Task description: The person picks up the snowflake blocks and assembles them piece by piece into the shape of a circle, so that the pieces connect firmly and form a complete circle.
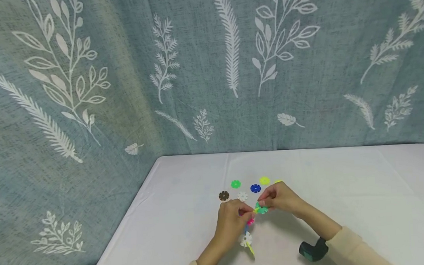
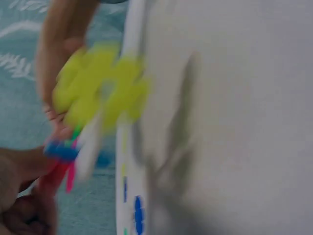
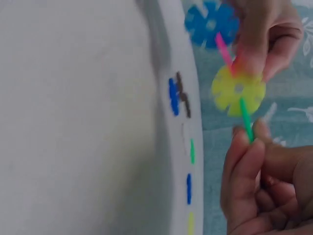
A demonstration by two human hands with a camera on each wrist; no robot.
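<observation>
My left hand (image 1: 232,222) pinches a chain of slotted plastic building discs near its pink disc (image 1: 251,221) and a yellow disc (image 3: 239,89). From that hand the chain hangs down through a blue disc (image 3: 210,24) and a white disc (image 1: 245,240) to a yellow disc (image 2: 100,88) at its end. My right hand (image 1: 281,198) pinches a green disc (image 1: 263,209). In the right wrist view, the green disc is seen edge-on and meets the held yellow disc at its slotted rim. Fingers partly cover the pink disc.
On the white table (image 1: 365,192), beyond the hands, lie loose discs: brown (image 1: 224,196), green (image 1: 236,184), white (image 1: 242,196), blue (image 1: 255,188) and yellow (image 1: 264,180). Another yellow disc (image 1: 278,181) is partly behind the right hand. A patterned curtain (image 1: 201,68) hangs behind.
</observation>
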